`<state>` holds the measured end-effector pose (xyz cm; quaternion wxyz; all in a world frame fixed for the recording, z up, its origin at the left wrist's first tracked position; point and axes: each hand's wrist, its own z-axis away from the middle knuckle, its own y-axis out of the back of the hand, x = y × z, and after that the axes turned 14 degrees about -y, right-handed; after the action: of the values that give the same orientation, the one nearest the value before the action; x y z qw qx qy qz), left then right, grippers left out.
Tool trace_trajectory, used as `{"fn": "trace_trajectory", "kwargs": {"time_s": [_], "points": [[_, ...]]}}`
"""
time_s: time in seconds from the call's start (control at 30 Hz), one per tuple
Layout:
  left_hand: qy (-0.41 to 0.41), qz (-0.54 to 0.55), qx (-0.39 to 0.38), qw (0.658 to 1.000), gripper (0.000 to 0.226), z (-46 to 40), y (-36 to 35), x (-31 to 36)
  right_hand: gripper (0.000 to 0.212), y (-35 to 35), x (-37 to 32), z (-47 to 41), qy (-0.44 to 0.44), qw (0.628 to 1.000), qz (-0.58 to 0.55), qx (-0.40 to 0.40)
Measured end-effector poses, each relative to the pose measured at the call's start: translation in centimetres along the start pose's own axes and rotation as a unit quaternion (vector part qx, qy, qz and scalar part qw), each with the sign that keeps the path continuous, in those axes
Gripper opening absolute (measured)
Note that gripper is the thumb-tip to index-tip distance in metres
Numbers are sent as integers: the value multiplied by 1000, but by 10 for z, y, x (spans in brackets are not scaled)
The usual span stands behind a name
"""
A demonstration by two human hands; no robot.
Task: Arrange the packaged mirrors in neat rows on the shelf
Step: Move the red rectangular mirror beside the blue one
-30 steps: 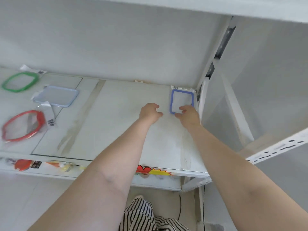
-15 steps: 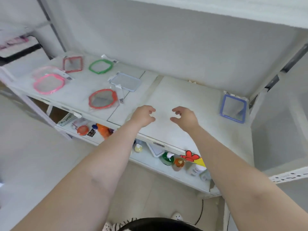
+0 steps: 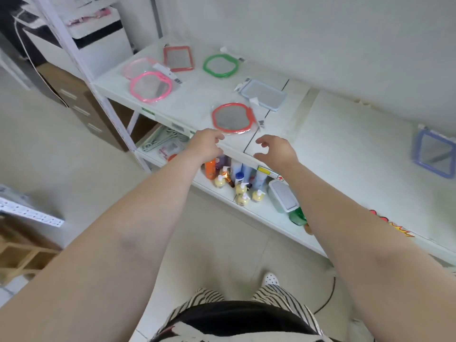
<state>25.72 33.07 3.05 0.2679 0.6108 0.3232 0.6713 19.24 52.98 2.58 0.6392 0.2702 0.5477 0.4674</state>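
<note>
Far right of frame one blue mirror (image 3: 433, 154) sits placed, six lie scattered upper left, and both my left hand (image 3: 206, 146) and right hand (image 3: 276, 151) hover loosely curled, empty, near the red mirror (image 3: 232, 118)

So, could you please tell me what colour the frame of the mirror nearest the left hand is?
Red, seen clearly in the head view: the round-cornered mirror.

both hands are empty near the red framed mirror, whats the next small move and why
Probably reach forward and grip the red-framed mirror by its near edge. Both the left hand and right hand hover empty, fingers loosely curled, right in front of it. It is the closest mirror and lies apart from the blue-framed mirror at the shelf's far right.
</note>
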Motion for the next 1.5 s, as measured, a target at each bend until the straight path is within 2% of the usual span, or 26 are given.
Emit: {"fn": "trace_trajectory", "kwargs": {"time_s": [0.3,0.57,0.93,1.2,1.37,1.5], "points": [[-16,-25,3,1000,49,-49,36,-47,46,-9,-67,-56,16,998,56,-8],[0,-42,21,999,49,-124,85,-85,44,-12,-130,-153,56,998,27,-13],[18,-48,18,999,50,-205,131,-157,41,-36,-209,-235,50,998,29,-32],[-23,-59,3,998,45,-262,197,-228,41,-71,-290,-279,-11,1000,13,2],[-56,-73,-33,995,48,-298,243,-262,42,-85,-341,-294,-56,998,-6,18],[-55,-62,-38,996,42,-323,257,-281,42,-91,-363,-307,-88,996,-6,28]]}}
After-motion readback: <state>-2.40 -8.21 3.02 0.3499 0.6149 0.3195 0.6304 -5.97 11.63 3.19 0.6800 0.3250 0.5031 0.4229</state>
